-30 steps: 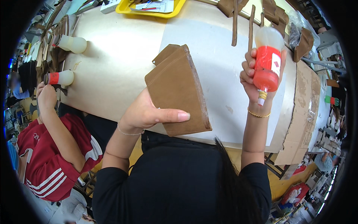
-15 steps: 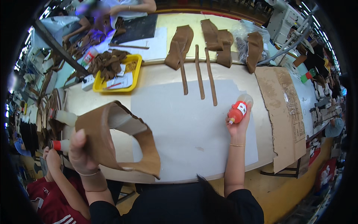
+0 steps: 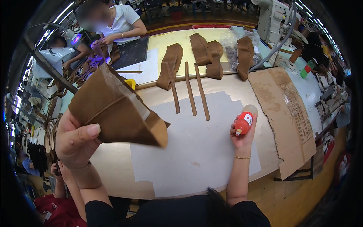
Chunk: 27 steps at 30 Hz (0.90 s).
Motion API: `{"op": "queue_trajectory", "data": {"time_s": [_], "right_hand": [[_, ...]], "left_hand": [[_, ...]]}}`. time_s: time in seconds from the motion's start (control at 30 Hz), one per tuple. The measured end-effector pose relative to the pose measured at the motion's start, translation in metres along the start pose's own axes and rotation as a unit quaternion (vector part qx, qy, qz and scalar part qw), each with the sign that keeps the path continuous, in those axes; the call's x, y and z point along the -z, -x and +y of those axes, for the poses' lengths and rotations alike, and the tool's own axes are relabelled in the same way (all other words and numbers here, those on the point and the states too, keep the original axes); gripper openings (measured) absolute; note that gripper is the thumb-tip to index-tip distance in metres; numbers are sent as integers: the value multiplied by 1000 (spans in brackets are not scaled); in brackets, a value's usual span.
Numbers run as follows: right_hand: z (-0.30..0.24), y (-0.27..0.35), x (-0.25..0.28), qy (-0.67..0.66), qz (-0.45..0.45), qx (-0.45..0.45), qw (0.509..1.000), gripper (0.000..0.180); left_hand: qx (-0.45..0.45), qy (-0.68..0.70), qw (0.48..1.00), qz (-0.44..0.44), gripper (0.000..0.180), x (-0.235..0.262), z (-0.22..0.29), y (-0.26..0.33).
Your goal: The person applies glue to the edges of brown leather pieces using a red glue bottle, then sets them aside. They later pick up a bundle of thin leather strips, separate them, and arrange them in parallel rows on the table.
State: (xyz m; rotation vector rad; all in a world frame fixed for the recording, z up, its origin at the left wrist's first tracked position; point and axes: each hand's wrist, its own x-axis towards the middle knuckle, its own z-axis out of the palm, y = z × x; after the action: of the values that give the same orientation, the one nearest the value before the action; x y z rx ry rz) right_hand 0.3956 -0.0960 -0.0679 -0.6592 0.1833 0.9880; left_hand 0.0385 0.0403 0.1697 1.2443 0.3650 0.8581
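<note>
Hands first, as I see them through the head camera. My left hand (image 3: 77, 142) is raised close to the lens, forearm coming up from the lower left, fingers curled and thumb pressed flat across the near edge of a folded brown leather piece (image 3: 117, 109). That grip is closed on it; the piece sticks out to the right of the hand, tilted, with a paler strip along its fold and its lower right corner hanging over the white sheet (image 3: 196, 151) without touching it.

My right hand (image 3: 242, 138) sits lower and further out, forearm stretched straight up from my body, a thin bracelet at the wrist. It is wrapped around a glue bottle (image 3: 245, 121) with a red label, held tilted with the nozzle pointing down and to the left, above the right part of the sheet. The two hands are well apart.

Beyond the right hand, three narrow brown strips (image 3: 189, 94) lie side by side, and further off several folded leather pieces (image 3: 170, 62) rest on the table (image 3: 242, 89). To the right of that hand lies a cardboard sheet (image 3: 287, 113). Past my left hand, another person (image 3: 117, 22) in a white shirt works at the far edge.
</note>
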Motion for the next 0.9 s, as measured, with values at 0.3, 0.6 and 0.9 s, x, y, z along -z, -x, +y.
{"op": "queue_trajectory", "data": {"time_s": [0.3, 0.6, 0.9], "right_hand": [[8, -10, 6, -37, -9, -26, 999, 58], [4, -8, 4, -26, -1, -22, 999, 54], [-8, -7, 15, -98, 10, -28, 995, 57]], "left_hand": [[-152, -117, 981, -1, 43, 6, 14, -21], [85, -96, 971, -204, 20, -29, -21, -277], [-109, -42, 993, -34, 21, -162, -97, -472]]}}
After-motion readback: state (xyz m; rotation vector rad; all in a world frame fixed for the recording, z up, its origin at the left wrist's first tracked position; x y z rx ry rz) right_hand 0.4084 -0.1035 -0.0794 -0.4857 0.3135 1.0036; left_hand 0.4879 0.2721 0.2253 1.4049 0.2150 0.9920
